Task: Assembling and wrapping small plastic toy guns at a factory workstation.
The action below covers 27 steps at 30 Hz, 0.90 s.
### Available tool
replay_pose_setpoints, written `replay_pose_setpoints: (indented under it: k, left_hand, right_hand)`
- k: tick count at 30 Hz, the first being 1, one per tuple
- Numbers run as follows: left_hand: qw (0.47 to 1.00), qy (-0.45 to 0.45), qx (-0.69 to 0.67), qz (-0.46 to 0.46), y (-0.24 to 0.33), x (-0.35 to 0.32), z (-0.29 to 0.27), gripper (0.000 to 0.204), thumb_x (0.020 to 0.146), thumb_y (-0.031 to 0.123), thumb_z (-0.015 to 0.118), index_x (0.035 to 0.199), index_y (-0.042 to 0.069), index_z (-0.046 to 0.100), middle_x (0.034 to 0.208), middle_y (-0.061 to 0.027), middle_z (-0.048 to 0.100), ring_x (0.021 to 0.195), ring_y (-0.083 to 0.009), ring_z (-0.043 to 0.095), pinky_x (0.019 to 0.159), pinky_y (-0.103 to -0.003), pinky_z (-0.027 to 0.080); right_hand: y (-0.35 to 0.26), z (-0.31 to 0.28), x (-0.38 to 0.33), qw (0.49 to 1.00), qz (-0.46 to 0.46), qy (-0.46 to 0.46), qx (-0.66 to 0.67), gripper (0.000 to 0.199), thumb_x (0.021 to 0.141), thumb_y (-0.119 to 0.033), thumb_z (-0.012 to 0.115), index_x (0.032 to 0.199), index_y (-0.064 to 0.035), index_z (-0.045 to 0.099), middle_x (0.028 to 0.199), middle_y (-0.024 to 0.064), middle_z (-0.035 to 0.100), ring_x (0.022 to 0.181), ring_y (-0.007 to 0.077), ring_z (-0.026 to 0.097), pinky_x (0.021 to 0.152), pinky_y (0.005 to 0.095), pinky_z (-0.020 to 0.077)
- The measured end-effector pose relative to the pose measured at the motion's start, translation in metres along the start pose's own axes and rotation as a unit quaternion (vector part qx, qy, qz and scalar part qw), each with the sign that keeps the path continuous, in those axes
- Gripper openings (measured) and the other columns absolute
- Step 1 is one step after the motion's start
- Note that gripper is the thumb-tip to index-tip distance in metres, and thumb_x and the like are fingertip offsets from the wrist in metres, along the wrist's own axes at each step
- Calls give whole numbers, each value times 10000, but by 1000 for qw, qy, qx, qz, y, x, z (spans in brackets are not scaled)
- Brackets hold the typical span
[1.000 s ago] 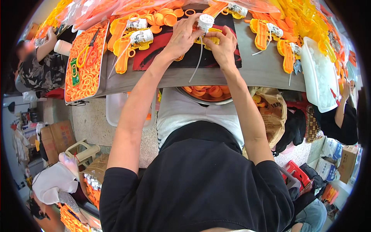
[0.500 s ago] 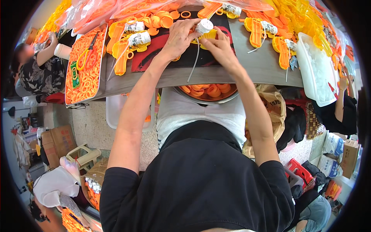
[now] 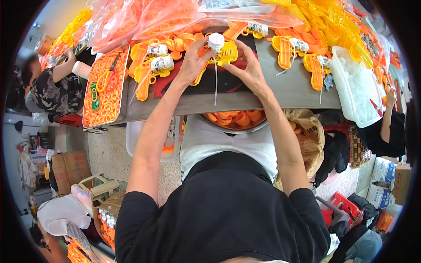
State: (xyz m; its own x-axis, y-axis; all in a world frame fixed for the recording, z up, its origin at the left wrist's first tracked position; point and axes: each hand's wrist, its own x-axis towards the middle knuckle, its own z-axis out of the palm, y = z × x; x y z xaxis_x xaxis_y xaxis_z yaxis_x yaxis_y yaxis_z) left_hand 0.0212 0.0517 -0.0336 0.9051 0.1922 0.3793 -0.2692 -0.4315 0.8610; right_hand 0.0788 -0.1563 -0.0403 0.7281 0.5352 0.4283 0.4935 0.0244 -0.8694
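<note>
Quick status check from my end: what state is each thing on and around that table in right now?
Left hand: gripping the yellow toy piece from its left.
Right hand: gripping the same piece from its right.
Yellow toy piece: held just above the table, white cap on top, thin white tube hanging down.
Orange toy guns: lying flat.
Metal bowl: under the table edge, holding orange parts.
White tray: full of orange rings.

- The white round cap with its thin white tube (image 3: 215,42) now stands between the fingertips of both hands, no longer above the right hand (image 3: 250,70).
- The left hand (image 3: 193,63) has spread its fingers toward the yellow flat plastic piece (image 3: 228,53).
</note>
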Motion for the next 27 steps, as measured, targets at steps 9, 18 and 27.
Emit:
replay_pose_setpoints:
  k: [9,18,27]
  left_hand:
    - [950,-209,170,155,38,34,-26,420,962,122,648,1367,36,576,1284,-122,617,1213,-277,578,1054,-382,443]
    - [935,-284,171,122,48,50,-25,401,974,148,638,1349,19,573,1254,-126,603,1194,-288,574,1034,-377,450]
    - [924,-268,241,126,53,42,-14,396,967,117,637,1345,7,591,1176,-135,623,1128,-285,600,960,-364,472]
  right_hand:
    - [-4,0,-4,998,-16,46,-34,762,817,-111,809,1489,19,474,1264,90,587,1110,160,602,1017,305,468]
    - [0,-1,-4,998,-10,51,-21,763,829,-109,808,1492,36,461,1259,85,580,1102,147,597,1015,287,462]
    - [6,0,-5,997,-6,72,-17,746,842,-56,808,1489,49,452,1270,84,555,1117,147,593,1003,276,489]
